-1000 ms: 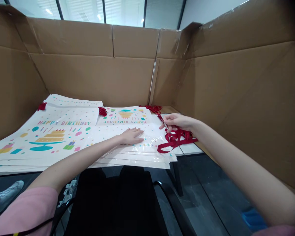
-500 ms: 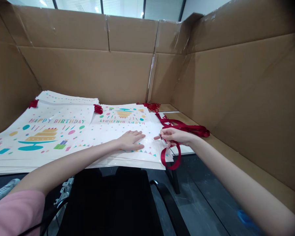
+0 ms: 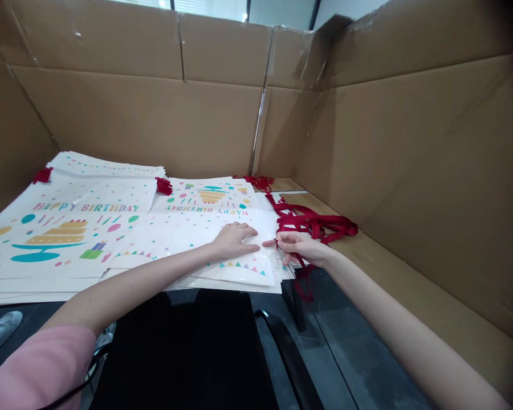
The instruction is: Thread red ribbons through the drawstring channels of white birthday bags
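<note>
My left hand [image 3: 236, 241] lies palm down on a white "Happy Birthday" plastic sheet [image 3: 205, 229], fingers stretched out, thumb pointing toward its right edge. Just to the right, my right hand [image 3: 298, 246] pinches a thin metal rod-like tool [image 3: 284, 256] at the corner of the sheet. The tool's tip and its contact with the plastic are too small to make out. Red ribbon [image 3: 304, 285] hangs below that hand, past the table edge. Behind the right hand, more red ribbon [image 3: 325, 219] lies in a loose tangle.
At the left is a stack of printed sheets [image 3: 81, 191] with red ribbon bundles [image 3: 164, 186] at its sides. A red cord heap [image 3: 260, 183] lies at the back. Cardboard walls [image 3: 154, 119] enclose the table. A black chair [image 3: 188, 353] stands in front.
My left hand has slid slightly right and the top sheet has shifted, its front edge lifting off the stack. The ribbon loop under my right hand hangs narrower. The view has turned slightly.
</note>
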### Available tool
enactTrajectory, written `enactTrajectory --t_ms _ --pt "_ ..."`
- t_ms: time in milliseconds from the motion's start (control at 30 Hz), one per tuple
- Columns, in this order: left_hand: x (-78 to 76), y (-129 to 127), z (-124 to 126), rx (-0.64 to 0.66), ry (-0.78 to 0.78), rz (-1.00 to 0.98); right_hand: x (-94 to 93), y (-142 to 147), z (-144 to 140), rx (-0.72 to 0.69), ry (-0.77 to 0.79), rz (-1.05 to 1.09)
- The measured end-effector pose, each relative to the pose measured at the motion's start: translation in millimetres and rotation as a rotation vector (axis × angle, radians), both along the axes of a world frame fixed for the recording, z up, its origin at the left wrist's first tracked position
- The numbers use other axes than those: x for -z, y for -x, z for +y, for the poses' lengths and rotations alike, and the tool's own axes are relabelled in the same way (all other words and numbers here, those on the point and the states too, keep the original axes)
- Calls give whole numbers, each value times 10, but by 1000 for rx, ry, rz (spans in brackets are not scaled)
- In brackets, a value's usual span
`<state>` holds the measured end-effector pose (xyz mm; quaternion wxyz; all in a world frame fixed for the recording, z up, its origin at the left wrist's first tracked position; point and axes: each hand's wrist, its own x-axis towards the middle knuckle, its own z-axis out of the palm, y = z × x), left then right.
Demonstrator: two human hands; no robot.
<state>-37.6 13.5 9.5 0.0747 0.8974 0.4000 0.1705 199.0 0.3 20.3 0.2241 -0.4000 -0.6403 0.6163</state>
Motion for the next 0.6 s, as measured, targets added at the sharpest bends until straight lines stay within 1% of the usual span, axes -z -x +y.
enactTrajectory --t_ms 167,333,600 --pt "58 20 20 -29 -6 -58 54 -31 -5 22 61 56" --pt "68 12 31 -34 -42 -88 115 -54 19 40 70 78" --pt "68 11 12 -33 -104 -50 117 -23 21 66 81 90"
